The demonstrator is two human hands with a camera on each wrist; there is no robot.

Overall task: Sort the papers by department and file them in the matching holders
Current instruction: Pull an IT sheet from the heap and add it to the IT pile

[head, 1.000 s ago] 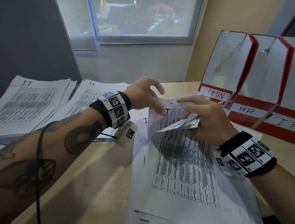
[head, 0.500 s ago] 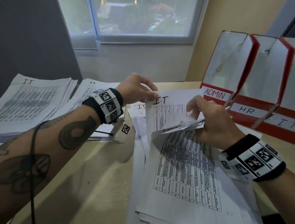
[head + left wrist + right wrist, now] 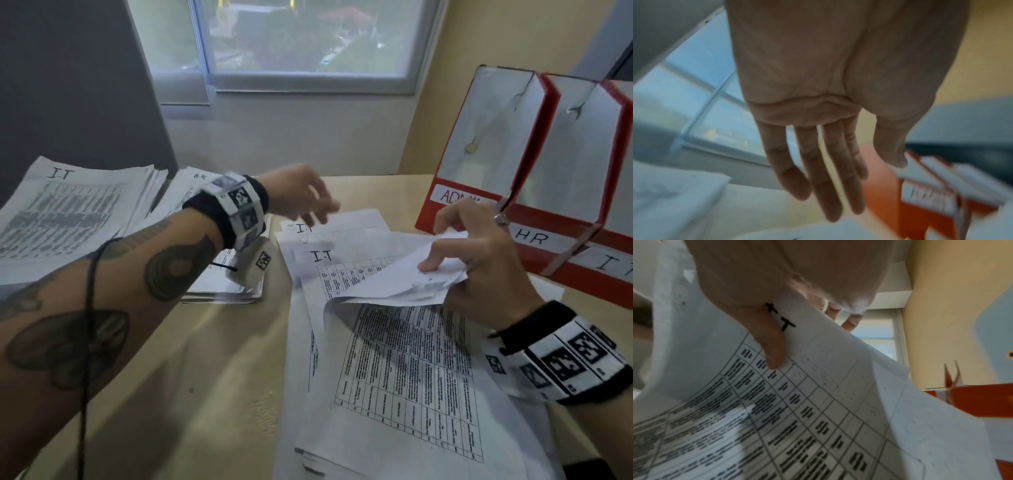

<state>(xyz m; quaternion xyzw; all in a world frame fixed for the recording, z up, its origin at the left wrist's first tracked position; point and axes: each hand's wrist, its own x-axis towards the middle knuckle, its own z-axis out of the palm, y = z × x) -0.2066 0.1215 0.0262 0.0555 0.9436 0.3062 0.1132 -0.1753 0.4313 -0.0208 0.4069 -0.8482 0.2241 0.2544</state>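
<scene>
White printed sheets lie in a loose pile on the wooden bench, their top ends bent back by the right hand.

The right hand pinches the folded-back sheets at about 3 o'clock of the pile; only the right wrist view shows the thumb pressed beside a handwritten "IT" on the gripped page. The head view shows exposed sheets marked "I.T" beneath. The left hand hovers at 11 o'clock, holding nothing; the left wrist view shows its fingers straight and slightly spread. Red holders labelled ADMIN, HR and IT stand at 2 o'clock; sorted stacks rest at 9 o'clock.
</scene>
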